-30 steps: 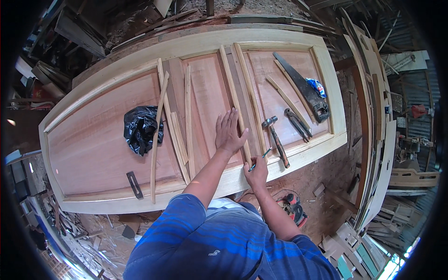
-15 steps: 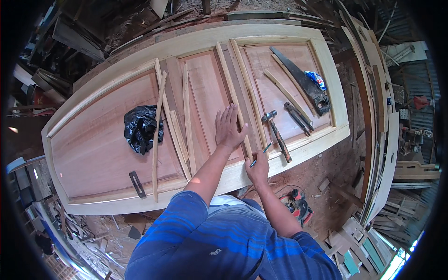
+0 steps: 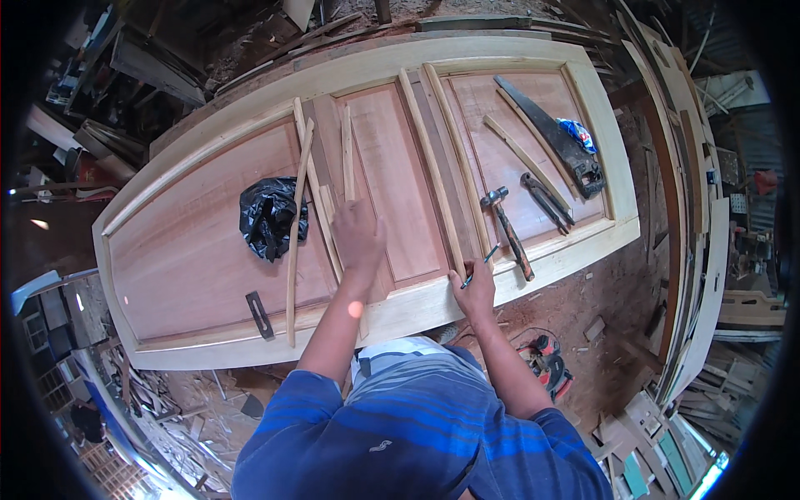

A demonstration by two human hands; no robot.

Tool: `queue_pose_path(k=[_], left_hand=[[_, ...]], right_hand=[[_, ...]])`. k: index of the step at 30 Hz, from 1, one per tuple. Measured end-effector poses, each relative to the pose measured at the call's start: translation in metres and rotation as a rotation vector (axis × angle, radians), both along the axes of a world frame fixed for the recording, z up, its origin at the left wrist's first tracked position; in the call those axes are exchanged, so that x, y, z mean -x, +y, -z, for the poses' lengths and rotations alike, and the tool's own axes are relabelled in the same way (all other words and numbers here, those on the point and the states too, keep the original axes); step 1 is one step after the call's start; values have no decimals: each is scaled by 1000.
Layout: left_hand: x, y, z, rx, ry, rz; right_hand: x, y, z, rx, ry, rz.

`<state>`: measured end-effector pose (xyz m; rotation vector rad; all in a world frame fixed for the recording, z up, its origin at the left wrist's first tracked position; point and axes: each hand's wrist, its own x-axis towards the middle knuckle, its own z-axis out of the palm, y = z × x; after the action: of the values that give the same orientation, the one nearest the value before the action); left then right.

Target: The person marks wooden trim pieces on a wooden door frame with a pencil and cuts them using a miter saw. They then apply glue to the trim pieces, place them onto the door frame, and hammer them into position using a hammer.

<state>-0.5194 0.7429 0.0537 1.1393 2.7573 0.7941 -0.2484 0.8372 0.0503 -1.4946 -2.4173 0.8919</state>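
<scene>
A pale wooden door with recessed panels lies flat in front of me. My left hand is closed over a thin loose wooden strip on the middle panel; its fingertips are partly hidden. A slim teal pencil sticks out of my right hand, whose fingers are closed around it at the door's near edge. The same hand touches the lower end of a wooden moulding that runs across the door. Just right of that hand lies a hammer.
Pincers, a handsaw and more strips lie on the right panel. On the left are a black plastic bag, another loose strip and a dark slotted metal piece. A red power tool sits on the floor.
My left hand has left the moulding, moved left and closed over the loose strip. My right hand stays at the moulding's lower end with the pencil. The whole view has shifted slightly.
</scene>
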Motion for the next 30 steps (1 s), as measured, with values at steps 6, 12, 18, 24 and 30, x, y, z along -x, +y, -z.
queue_pose_path(k=[6, 12, 18, 24, 30], left_hand=[[28, -21, 10, 209, -111, -146], [34, -24, 15, 9, -181, -228], [31, -7, -34, -524, -1011, -169], [4, 44, -84, -691, -1244, -106], [-19, 62, -95, -690, -1311, -60]], right_hand=[[1, 3, -14, 98, 12, -17], [-8, 0, -29, 165, 23, 14], [-21, -2, -37, 16, 129, -20], [-22, 7, -83, 562, 571, -54], [-60, 18, -105, 957, 544, 64]])
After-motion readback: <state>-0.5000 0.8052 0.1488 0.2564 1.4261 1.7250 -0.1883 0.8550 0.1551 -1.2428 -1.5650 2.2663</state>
